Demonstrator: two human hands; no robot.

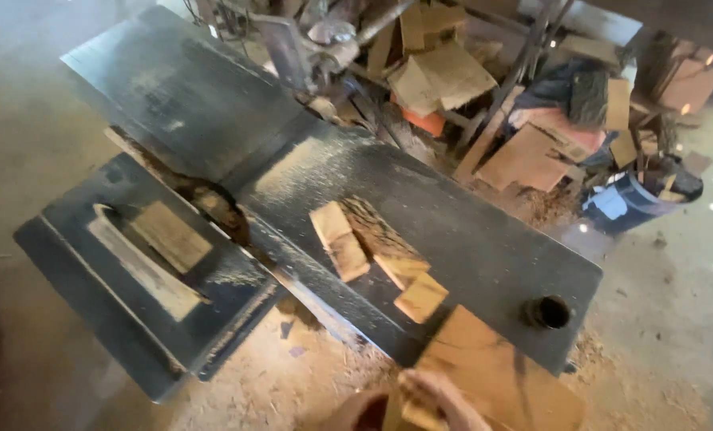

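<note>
One hand shows at the bottom of the frame, fingers curled over the near edge of a flat wood board and gripping it; which hand it is I cannot tell, and no second hand is in view. The board's far end lies over the near edge of the dark saw table, just beside a round black hole at the table's right corner. Up the table, three small wood blocks: one just beyond the board, a darker one behind it, a pale one on its left (all close together, mid-table). A lower black table on the left carries a plank. Sawdust covers the floor; scrap wood is piled behind.
</note>
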